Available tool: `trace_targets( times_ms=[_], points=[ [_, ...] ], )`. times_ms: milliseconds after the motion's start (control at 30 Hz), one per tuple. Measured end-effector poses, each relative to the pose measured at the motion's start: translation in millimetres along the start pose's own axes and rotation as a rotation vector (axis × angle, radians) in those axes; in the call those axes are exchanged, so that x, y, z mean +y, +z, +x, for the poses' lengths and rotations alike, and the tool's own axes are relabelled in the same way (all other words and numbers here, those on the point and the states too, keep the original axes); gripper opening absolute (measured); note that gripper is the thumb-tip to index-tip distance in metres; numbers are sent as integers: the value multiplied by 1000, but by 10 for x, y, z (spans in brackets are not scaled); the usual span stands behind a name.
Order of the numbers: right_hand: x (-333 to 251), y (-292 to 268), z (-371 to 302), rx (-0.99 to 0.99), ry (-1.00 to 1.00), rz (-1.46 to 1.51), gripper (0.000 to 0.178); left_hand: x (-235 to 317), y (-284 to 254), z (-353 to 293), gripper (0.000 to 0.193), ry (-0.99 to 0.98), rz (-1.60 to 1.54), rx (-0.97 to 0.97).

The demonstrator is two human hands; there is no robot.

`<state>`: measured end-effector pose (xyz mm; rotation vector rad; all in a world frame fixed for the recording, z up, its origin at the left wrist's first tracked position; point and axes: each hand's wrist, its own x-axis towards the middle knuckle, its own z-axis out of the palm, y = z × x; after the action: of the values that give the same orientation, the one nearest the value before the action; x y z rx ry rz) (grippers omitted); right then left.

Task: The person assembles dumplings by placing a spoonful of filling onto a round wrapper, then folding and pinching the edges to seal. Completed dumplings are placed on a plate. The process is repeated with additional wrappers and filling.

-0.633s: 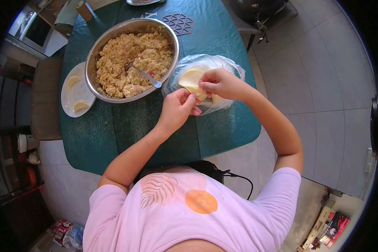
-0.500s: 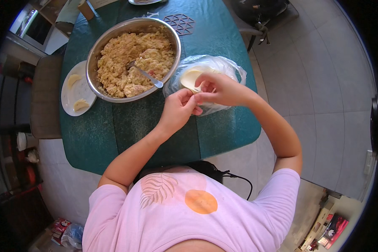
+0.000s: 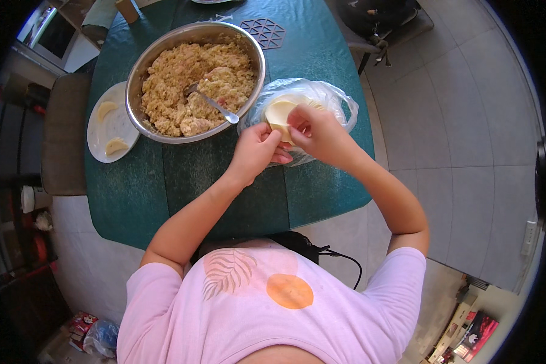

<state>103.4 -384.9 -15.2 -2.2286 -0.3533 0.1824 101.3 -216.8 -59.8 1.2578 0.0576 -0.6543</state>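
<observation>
A stack of round, pale dumpling wrappers (image 3: pixel 281 110) lies in a clear plastic bag (image 3: pixel 337 100) at the right of the table. At the stack's near side, my left hand (image 3: pixel 253 151) pinches the edge of a wrapper between thumb and fingers. My right hand (image 3: pixel 321 133) bends over the same wrapper from the right, thumb and curled fingers closed on its edge. Just left of the bag stands a large steel bowl (image 3: pixel 262 67) of minced filling (image 3: pixel 188 79), with a metal spoon (image 3: pixel 215 104) stuck in it. My fingers partly hide the wrapper.
A white plate (image 3: pixel 109 130) with two folded dumplings sits left of the bowl. Behind the bag lies a dark geometric trivet (image 3: pixel 264 33). The green-covered table (image 3: pixel 224 212) has a rounded near edge. A chair (image 3: pixel 67 139) stands at its left.
My right hand has shifted slightly right and down, with the thumb nearer the wrapper's edge. A wrapper now shows more between both hands. The view has moved slightly.
</observation>
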Motion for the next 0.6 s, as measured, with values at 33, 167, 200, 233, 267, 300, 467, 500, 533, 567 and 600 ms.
trace_targets(
  times_ms=[33, 167, 200, 233, 267, 300, 467, 500, 533, 567, 600],
  points=[
    [-44, 22, 15, 15, -28, -42, 12, -30, -7, 4, 25, 40, 35, -6],
    [35, 57, 54, 112, -295, -312, 11, -91, -8, 20, 24, 101, 98, -42],
    [60, 67, 60, 144, -235, -285, 11, -93, -10, 18, 24, 92, 95, -50],
    [83, 72, 64, 176, -176, -258, 11, -81, -8, 6, 23, 51, 60, -37],
    [100, 68, 73, 206, -118, -230, 12, -60, -4, -10, 23, 10, 23, -22],
    [111, 50, 83, 227, -55, -137, 12, -45, -2, -21, 23, -30, -13, -7],
    [191, 18, 94, 289, 13, 31, 14, -25, -4, -31, 24, -40, -45, 9],
    [160, 16, 87, 225, 25, 2, 14, -26, -2, -32, 24, -23, -38, 7],
    [106, 12, 72, 160, 37, -27, 15, -27, -4, -25, 25, -23, -31, 1],
    [60, 5, 60, 99, 51, -56, 15, -25, -6, -12, 25, -24, -22, -7],
    [82, 13, 60, 118, 22, -80, 15, -27, -7, -5, 25, -25, -14, -15]
  ],
)
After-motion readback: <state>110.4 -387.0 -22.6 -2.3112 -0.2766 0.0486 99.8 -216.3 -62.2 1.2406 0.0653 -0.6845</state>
